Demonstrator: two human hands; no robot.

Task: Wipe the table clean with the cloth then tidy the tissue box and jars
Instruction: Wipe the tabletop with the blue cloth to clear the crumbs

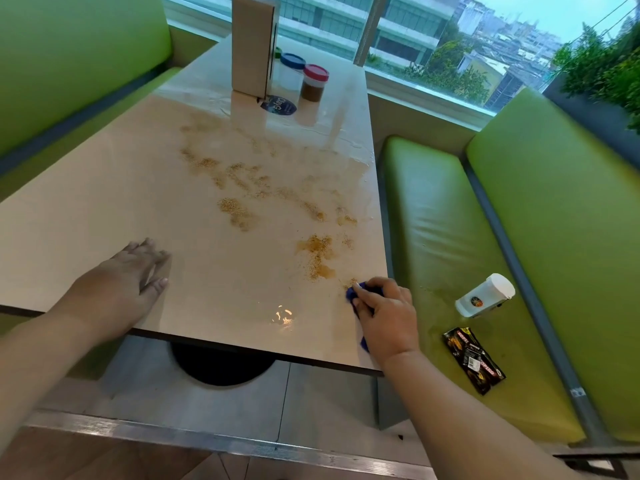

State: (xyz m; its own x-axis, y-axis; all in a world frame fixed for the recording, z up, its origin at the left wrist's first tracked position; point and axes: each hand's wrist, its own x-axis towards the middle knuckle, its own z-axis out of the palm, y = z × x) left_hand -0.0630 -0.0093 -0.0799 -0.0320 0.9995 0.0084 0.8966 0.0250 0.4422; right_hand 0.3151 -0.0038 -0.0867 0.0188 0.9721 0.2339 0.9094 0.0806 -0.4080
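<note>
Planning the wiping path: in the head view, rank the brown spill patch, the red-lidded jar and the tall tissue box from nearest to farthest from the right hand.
From the right hand, which holds the blue cloth:
1. Brown spill patch, just ahead near the table's right edge.
2. Red-lidded jar, at the far end.
3. Tissue box, far end, left of the jar.

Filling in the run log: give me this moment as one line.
stage: wiping begun | right hand: grips blue cloth at near right table corner | left hand: flat on table | crumbs: spread mid-table | tissue box, jars: far end, untouched
</note>
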